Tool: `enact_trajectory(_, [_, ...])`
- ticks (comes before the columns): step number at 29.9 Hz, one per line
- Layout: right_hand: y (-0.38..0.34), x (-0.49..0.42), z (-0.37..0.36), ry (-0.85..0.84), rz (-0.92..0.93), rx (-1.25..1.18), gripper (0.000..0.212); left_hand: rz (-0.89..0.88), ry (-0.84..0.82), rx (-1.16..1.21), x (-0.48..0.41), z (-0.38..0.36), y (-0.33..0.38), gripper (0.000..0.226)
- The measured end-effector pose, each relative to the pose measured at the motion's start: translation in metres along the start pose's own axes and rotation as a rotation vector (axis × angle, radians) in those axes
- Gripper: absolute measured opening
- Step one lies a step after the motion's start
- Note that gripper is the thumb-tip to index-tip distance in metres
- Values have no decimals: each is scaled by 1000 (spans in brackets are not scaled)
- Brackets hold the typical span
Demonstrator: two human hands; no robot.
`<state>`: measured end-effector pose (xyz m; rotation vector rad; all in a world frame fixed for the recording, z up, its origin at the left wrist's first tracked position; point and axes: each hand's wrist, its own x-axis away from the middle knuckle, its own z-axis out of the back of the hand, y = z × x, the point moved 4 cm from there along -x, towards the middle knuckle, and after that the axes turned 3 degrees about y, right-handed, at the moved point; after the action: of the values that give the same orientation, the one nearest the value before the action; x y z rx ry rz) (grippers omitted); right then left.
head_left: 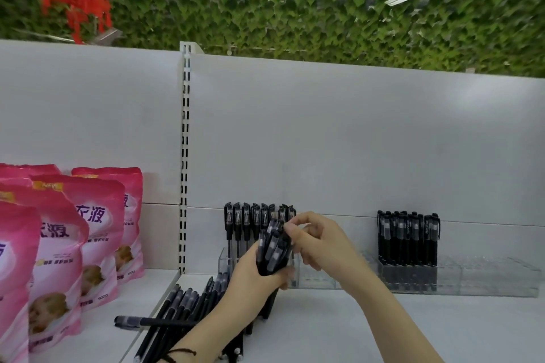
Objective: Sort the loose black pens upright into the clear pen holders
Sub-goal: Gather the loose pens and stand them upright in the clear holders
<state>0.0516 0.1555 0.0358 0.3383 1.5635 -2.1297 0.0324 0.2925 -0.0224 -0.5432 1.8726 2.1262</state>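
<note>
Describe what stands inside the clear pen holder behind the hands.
Black pens stand upright in the clear holder, caps up. The left hand and its pen bundle cover the holder's middle, so what stands there is hidden.

Left hand [253,271] gripping pen bundle [272,253], right hand [312,240] pinching one pen

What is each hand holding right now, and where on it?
The left hand grips a bundle of black pens around mid-barrel; the right hand pinches the cap end of one pen.

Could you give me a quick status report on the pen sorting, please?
Left hand grips pen bundle. Right hand pinches one pen. Loose pens on shelf. Nothing blocking clear holder.
</note>
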Motion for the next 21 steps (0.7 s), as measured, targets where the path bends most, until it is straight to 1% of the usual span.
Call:
enact_trajectory(5, [2, -1, 9, 7, -80, -66, 23, 37, -16, 64, -3, -6, 16, 20])
enact_trajectory(9, [0, -2, 21, -4, -69, -133, 26, 27, -49, 29, -9, -16, 32, 21])
enact_trajectory(12, [-1, -3, 33, -6, -46, -196, 30, 30, -10, 46, -14, -30, 41, 23])
enact_trajectory(15, [3, -4, 59, 0, -50, -190, 35, 26, 46, 80, -18, -58, 50, 22])
enact_trajectory(18, [6, -6, 93, 21, -33, -207, 23, 27, 58, 121, -24, -92, 59, 19])
enact_trajectory(21, [14, -6, 130, 2, -24, -201, 9, 32, 84, 163, -31, -129, 67, 18])
